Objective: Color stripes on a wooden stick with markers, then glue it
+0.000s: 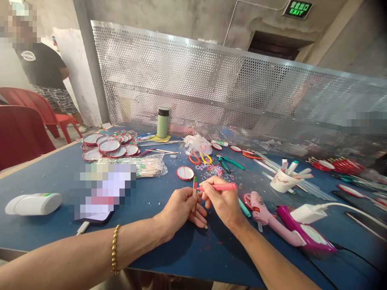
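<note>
Between the fingertips of my left hand (178,207) stands a wooden craft stick (194,195), upright, its upper end coloured green with red below. My right hand (222,199) is closed around a pink-red marker (225,187), whose tip meets the stick's red band or lies right beside it. Just beyond my hands lies a round red-rimmed lid (185,173) with a pale inside. Small coloured rubber bands or clips (216,171) are scattered to its right. A teal marker (244,207) lies partly behind my right wrist.
A pink glue gun (266,217) and a purple power strip (311,233) with a white charger are at right, near a paper cup (282,181) of markers. A phone (105,193), white bottle (33,204), bagged sticks (142,166) and stacked lids (109,146) are left. Pliers (223,164) lie ahead.
</note>
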Available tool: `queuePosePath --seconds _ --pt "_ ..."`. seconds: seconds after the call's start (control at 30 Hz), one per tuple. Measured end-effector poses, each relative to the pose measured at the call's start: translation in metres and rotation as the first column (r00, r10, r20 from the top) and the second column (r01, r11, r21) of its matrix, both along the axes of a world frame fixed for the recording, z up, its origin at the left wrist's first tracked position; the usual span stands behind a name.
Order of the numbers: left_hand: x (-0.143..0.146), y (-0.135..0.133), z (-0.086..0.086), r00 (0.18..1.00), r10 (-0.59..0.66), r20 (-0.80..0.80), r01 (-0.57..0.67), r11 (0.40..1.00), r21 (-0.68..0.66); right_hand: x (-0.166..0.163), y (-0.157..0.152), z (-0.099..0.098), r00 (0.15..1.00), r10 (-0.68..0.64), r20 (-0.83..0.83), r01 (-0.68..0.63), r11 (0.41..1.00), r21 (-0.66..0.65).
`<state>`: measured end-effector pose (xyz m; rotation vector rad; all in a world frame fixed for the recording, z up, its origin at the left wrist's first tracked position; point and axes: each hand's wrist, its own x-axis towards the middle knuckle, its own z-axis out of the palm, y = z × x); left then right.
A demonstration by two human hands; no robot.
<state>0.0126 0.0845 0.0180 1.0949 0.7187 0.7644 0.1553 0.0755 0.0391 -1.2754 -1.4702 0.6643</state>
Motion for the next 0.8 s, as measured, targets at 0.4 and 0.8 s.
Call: queuePosePath --seconds 0.4,0.8 --pt "-0.0001 -0.0009 0.0002 1.000 -0.003 -0.016 0.003 1.000 0.010 -0.0003 -0.0014 0.0003 1.000 0.002 0.000 -0.002 1.000 -0.007" --pt "0.0008 -0.0011 0.0002 1.000 0.001 -0.019 -0.001 1.000 -0.001 0.0002 -0.0013 0.0003 1.000 -0.005 0.003 0.005 1.000 -0.004"
